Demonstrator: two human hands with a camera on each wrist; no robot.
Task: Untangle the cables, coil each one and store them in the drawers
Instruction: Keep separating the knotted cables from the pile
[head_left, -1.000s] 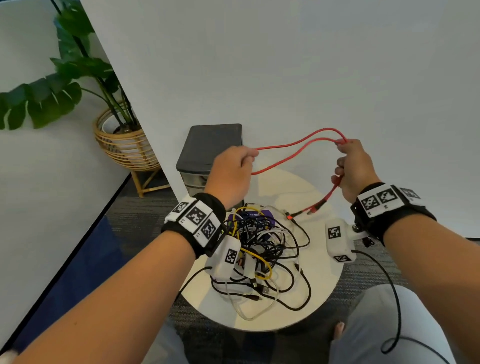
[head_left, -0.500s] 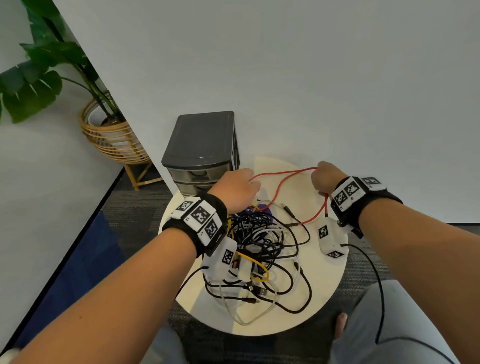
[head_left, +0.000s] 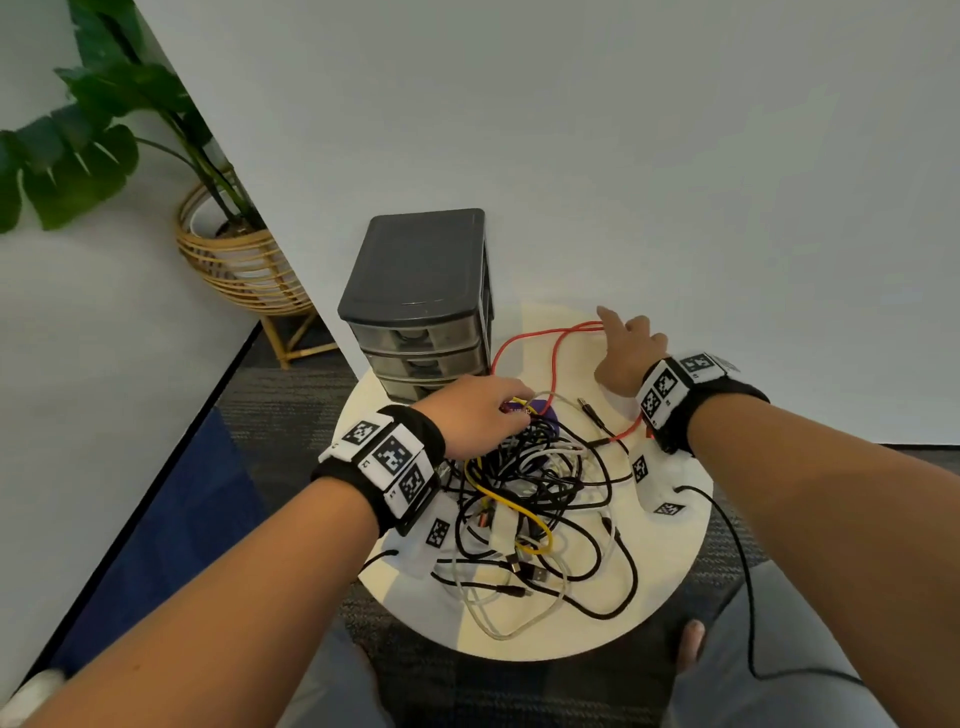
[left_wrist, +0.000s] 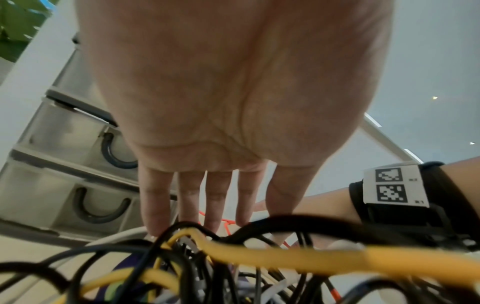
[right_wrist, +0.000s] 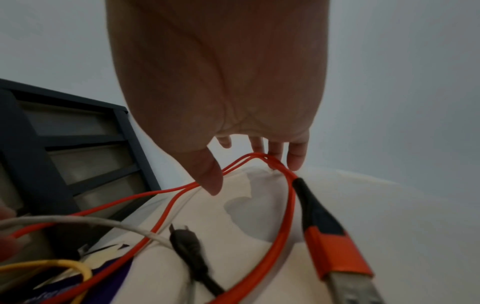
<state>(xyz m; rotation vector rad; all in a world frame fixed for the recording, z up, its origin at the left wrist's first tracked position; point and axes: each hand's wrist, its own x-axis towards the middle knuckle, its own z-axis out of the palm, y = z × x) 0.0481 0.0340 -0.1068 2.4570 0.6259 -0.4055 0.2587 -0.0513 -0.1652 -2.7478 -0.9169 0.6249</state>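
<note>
Cables (head_left: 540, 488) tangle beside three drawers (head_left: 421, 358); both hands, left (head_left: 478, 410) and right (head_left: 628, 353), hang relaxed, gripping nothing.

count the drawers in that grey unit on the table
3, stacked in the drawer unit at the table's back left: top drawer, middle drawer, and bottom drawer, partly hidden behind the left hand.

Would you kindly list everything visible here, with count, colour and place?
Red cable: one, red, looped on the table behind the tangle.
Tangle: several cables, black, white, yellow, mid-table.
Drawers: one unit of three, dark grey, table's back left.
Table: one, round, cream.
Plant: one, green, in a rattan stand, far left.
Left hand: fingers straight, on the tangle's far edge.
Right hand: fingers open, at the red cable's bend.
</note>
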